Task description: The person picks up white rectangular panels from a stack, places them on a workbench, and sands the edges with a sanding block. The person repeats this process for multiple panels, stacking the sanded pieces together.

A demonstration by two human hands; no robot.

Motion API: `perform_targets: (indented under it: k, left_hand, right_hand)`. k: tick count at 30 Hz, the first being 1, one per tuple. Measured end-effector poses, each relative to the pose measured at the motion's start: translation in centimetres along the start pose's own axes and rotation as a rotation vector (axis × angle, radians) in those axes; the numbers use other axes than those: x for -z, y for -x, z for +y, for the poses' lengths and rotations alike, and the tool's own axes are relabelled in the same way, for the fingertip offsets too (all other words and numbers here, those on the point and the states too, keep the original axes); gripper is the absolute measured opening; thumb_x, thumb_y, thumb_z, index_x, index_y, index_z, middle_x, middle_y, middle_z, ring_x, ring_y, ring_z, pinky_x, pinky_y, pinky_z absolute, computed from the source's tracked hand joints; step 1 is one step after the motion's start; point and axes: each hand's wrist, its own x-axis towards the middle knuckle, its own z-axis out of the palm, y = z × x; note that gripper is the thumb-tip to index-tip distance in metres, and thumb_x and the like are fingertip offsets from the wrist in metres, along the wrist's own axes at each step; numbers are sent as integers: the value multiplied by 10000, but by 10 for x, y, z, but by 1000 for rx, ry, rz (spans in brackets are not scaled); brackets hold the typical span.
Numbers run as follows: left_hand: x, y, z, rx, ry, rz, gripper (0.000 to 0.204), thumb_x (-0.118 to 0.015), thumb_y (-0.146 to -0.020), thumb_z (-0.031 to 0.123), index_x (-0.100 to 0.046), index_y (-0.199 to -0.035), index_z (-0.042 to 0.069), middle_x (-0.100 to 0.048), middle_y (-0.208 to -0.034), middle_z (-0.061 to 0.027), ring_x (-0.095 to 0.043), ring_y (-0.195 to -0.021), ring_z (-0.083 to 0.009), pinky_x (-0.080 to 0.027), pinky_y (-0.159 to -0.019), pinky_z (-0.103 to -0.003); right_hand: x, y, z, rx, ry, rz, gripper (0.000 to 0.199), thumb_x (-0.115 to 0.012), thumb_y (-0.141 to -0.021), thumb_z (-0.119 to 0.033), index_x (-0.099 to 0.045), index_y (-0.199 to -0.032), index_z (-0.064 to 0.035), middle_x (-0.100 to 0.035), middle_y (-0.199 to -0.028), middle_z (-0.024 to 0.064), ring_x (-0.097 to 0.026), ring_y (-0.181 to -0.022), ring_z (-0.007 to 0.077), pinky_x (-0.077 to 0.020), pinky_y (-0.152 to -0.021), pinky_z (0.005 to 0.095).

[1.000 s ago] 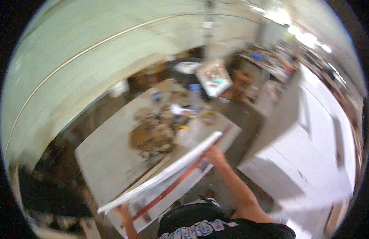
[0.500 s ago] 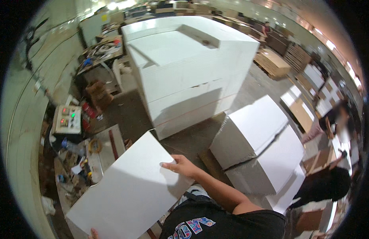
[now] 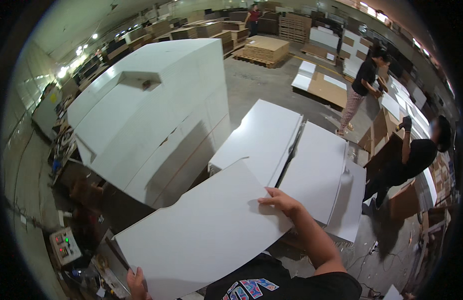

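A white board (image 3: 206,225) with a shallow notch in its far long edge is held flat in front of me. My right hand (image 3: 281,201) grips its right end, thumb on top and the fingers hidden beneath. At the board's near left corner my left hand (image 3: 136,283) clasps the edge, partly cut off by the frame's bottom. The board's far right corner overlaps a stack of similar white boards (image 3: 261,140); whether it touches them cannot be told. Beside it stands a second white stack (image 3: 316,170), split from the first by a dark gap.
A tall block of stacked white panels (image 3: 156,110) rises ahead to the left. A control box (image 3: 65,246) with lit displays sits at lower left. Two people (image 3: 364,85) work at a bench on the right; another person (image 3: 253,20) stands far back near a pallet of brown boards (image 3: 266,49).
My view has turned right, toward the two white stacks. The board has swung right with both hands still on it, and its far right corner now overlaps the nearer stack.
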Motion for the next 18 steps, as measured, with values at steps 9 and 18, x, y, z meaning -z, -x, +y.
perform_targets:
  k: [9, 18]
  left_hand:
    - [-221, -126, 4, 34, 510, -284, 755, -573, -1212, 542, -625, -1574, -119, -780, -1368, -240, -774, -1205, -354, -620, -1079, -531]
    - [-501, -145, -27, 20, 707, -771, 803, -559, -1214, 668, -480, -1797, 122, -593, -1754, -110, -580, -1566, -350, -479, -1302, -576]
  right_hand:
    - [185, 81, 36, 218, -340, 288, 584, -807, -1095, -251, -643, -1605, -18, -783, -1298, 32, -735, -1103, 134, -583, -975, 314]
    - [128, 210, 121, 313, -711, 945, 632, -787, -1020, -180, -616, -1581, 55, -773, -1373, 173, -779, -1218, 296, -640, -1071, 448]
